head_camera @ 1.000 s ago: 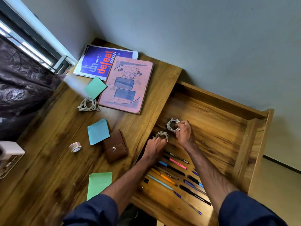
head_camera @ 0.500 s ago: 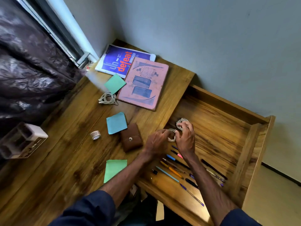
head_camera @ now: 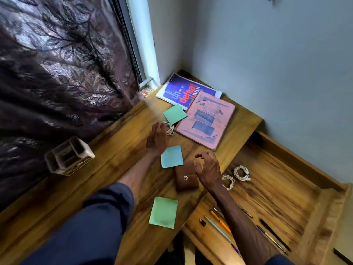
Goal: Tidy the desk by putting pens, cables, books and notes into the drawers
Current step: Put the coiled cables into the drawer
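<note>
My left hand (head_camera: 157,137) reaches across the desk, its straight fingers touching a white coiled cable (head_camera: 169,128) beside the pink book (head_camera: 208,119). My right hand (head_camera: 207,167) hovers over the brown wallet (head_camera: 185,179) with loosely curled fingers and holds nothing. Two coiled white cables (head_camera: 241,173) (head_camera: 228,182) lie in the open drawer (head_camera: 298,165). Several pens (head_camera: 219,220) lie at the drawer's near end, partly hidden by my right arm. A blue book (head_camera: 177,88) sits in the desk's far corner. Sticky notes lie on the desk: green (head_camera: 174,113), blue (head_camera: 172,156), green (head_camera: 163,212).
A white desk organiser (head_camera: 68,156) stands at the desk's left edge against a dark patterned curtain (head_camera: 57,73). The wall runs close behind the desk and the drawer. The pink book overlaps the blue one.
Both hands let go of the two coiled cables, which now lie in the drawer. My left hand moved up and left to the third cable; my right hand drew back over the wallet.
</note>
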A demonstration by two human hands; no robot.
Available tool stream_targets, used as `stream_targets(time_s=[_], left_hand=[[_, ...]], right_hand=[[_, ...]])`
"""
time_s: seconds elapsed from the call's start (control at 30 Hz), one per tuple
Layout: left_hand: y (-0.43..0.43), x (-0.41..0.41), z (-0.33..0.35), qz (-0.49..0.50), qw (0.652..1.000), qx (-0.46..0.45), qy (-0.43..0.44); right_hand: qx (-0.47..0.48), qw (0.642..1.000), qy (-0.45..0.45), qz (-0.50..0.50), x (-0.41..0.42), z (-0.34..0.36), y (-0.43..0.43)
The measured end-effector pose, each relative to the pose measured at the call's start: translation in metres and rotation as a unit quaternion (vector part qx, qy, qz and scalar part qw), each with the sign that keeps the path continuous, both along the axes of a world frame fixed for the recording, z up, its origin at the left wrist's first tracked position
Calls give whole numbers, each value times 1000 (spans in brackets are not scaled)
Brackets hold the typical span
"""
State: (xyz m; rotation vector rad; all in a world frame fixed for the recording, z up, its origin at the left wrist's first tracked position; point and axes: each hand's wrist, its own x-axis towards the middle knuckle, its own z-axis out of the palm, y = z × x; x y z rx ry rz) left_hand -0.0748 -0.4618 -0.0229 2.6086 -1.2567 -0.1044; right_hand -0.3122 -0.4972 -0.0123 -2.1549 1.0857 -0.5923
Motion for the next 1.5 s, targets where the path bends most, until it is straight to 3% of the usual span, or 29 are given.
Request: stream_targets(time_s=[0.1, 0.17, 0.37, 0.57, 0.8, 1.0, 1.17, 1.33, 1.5], left_hand=[[-16, 22, -20, -14, 992, 115, 53], [-18, 25, -31, -23, 989, 136, 43], [-12, 22, -27, -65, 993, 82, -47], [13, 10, -9, -38, 997, 58, -43], [17, -50, 30, -190, 978, -50, -63], [-2, -104, 47, -245, 961, -130, 23], [-12, -124, 61, -255, 943, -174, 124], [-16, -138, 68, -273, 920, -189, 207], [-19, -158, 69, -274, 917, -200, 208]], right_hand=[[4, 1000, 10, -2, 1, 0, -2], [7, 1000, 22, -1, -3, -2, -4], [10, 998, 39, -49, -18, 1, -11], [27, 998, 22, -58, -14, 9, -8], [130, 989, -60, -39, 9, 35, -9], [300, 933, -190, -63, -8, 51, -22], [414, 863, -270, -108, -37, 67, -36], [436, 836, -301, -139, -60, 69, -41], [447, 822, -319, -153, -73, 72, -37]])
